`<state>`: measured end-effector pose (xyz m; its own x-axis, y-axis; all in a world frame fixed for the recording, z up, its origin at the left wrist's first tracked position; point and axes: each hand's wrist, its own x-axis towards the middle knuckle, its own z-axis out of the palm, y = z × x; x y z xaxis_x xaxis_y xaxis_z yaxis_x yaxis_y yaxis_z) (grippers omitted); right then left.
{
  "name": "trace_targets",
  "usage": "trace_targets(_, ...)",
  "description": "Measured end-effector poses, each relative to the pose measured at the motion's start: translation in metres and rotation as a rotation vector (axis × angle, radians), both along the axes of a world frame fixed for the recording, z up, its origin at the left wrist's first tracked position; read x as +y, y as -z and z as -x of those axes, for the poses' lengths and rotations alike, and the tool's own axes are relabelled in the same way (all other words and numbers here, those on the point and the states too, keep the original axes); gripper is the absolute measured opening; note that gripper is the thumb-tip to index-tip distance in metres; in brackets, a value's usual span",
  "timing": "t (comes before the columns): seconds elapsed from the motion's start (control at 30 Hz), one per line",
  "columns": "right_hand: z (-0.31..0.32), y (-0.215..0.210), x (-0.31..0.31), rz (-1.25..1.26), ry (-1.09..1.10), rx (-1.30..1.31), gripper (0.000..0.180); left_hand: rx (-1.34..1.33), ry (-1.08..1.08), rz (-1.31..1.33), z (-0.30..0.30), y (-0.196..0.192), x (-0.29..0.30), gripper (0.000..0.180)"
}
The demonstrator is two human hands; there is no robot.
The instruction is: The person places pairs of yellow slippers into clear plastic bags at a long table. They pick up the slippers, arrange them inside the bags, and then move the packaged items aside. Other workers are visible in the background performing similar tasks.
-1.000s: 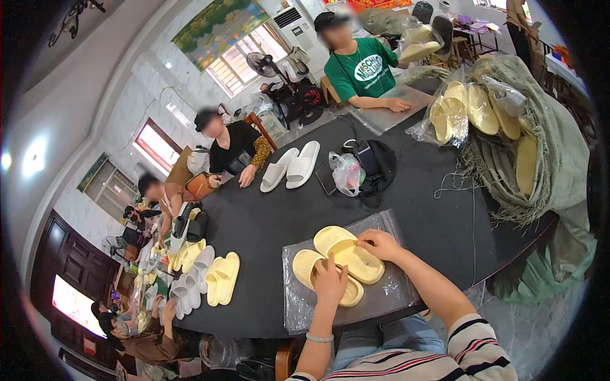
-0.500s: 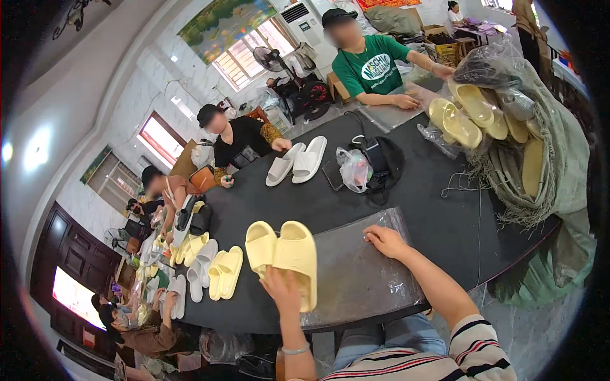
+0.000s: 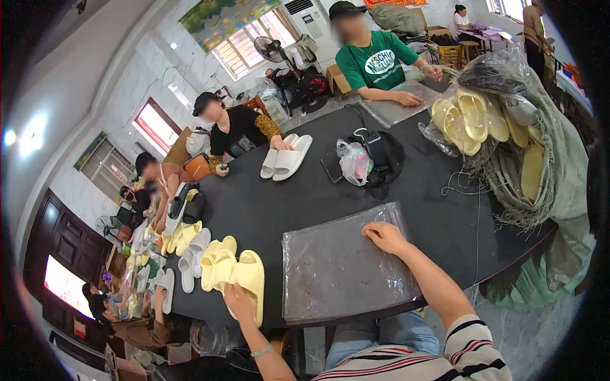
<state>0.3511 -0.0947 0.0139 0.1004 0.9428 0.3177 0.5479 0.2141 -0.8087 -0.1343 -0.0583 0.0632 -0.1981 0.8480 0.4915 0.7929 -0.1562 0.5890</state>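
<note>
At the tabletop's (image 3: pixel 305 190) near-left edge the left hand (image 3: pixel 236 300) grips a pale yellow slipper pair (image 3: pixel 244 279), more slippers (image 3: pixel 190 254) lying beyond; right hand (image 3: pixel 384 236) rests flat, fingers loose, on the clear plastic bag (image 3: pixel 343 267) near the front edge

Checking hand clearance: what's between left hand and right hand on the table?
Head view: the clear plastic bag spans most of it; right hand rests on it, left hand holds the yellow slippers.
</note>
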Motion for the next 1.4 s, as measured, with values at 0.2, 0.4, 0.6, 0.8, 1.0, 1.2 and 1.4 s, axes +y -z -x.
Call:
trace_targets(0.2, 0.000, 0.002, 0.002, 0.004, -0.013, 0.016, 0.019, -0.026, -0.096, -0.004, 0.005, 0.013, -0.011, 0.045)
trace_targets(0.4, 0.000, -0.001, 0.000, -0.059, -0.014, -0.035, 0.017, 0.397, -0.128, 0.151, 0.012, 0.043, -0.040, 0.072)
trace_targets(0.6, 0.000, 0.001, 0.001, -0.036, -0.027, -0.049, 0.016, 0.478, -0.170, 0.209, 0.012, 0.041, -0.043, 0.064)
trace_targets(0.8, 0.000, 0.005, 0.000, -0.056, -0.021, -0.049, 0.015, 0.492, -0.224, 0.215, 0.035, 0.042, -0.017, 0.061)
trace_targets(1.0, 0.001, 0.004, 0.003, -0.057, -0.038, -0.054, 0.015, 0.503, -0.275, 0.288, 0.061, 0.036, -0.002, 0.061)
trace_targets(1.2, -0.001, 0.002, -0.001, -0.038, -0.040, -0.029, 0.016, 0.504, -0.234, 0.253, 0.082, 0.043, 0.007, 0.064)
trace_targets(1.4, -0.002, 0.004, 0.000, -0.038, -0.034, -0.041, 0.017, 0.537, -0.139, 0.225, 0.112, 0.049, 0.011, 0.066)
